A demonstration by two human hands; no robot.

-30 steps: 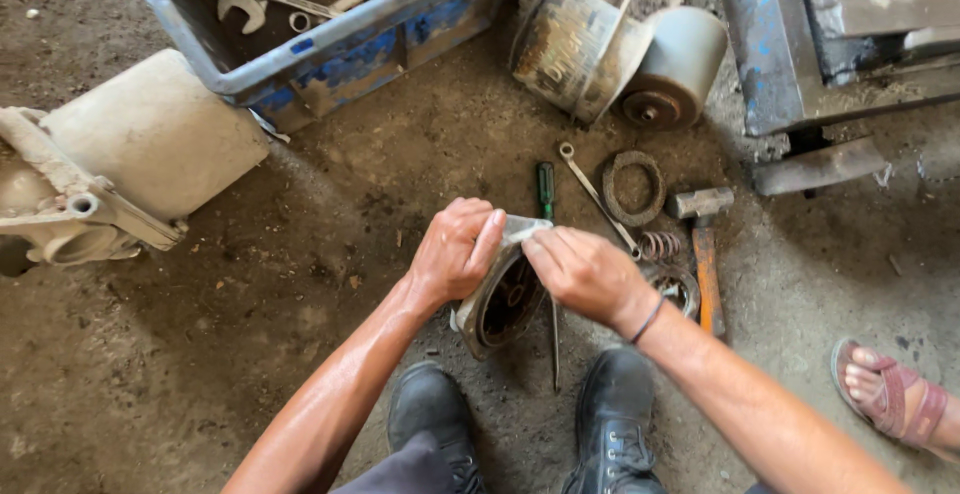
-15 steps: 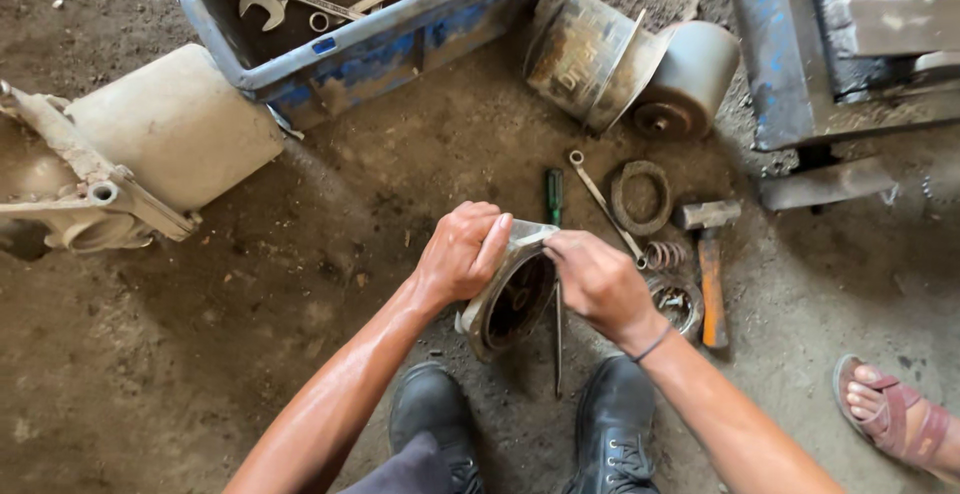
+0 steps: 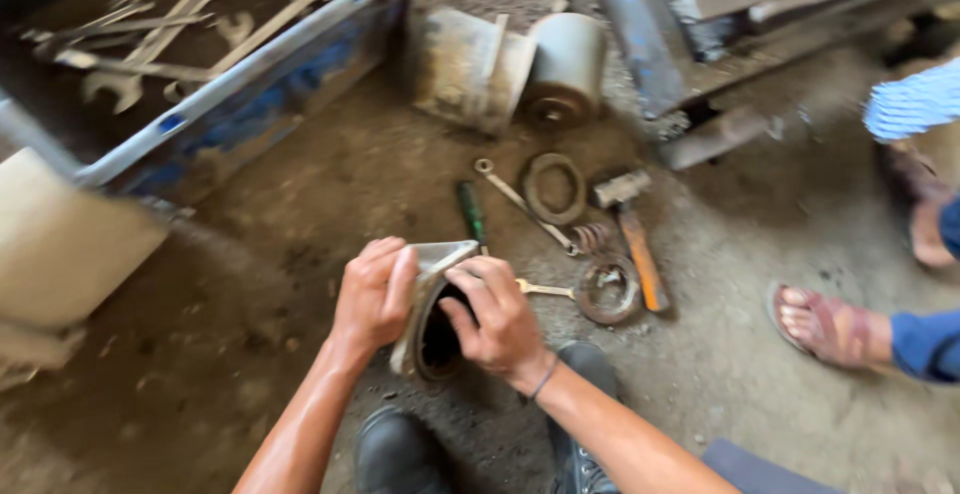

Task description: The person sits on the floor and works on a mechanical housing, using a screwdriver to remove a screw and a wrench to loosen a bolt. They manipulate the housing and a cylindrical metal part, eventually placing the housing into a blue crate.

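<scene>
Two hands on housing (image 3: 432, 326), held above dirt floor: left hand (image 3: 372, 299) clamped round rim, right hand (image 3: 497, 316) fingers hooked inside bore. Greasy grip, could've slipped onto boots (image 3: 400, 454).

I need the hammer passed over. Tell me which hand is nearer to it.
Right. The right hand sits just left of the hammer; the left hand is farther left, across the held metal part.

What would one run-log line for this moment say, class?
left hand: grips metal housing | right hand: fingers in its opening | nearby: hammer, ring, screwdriver | floor: dirt
</scene>
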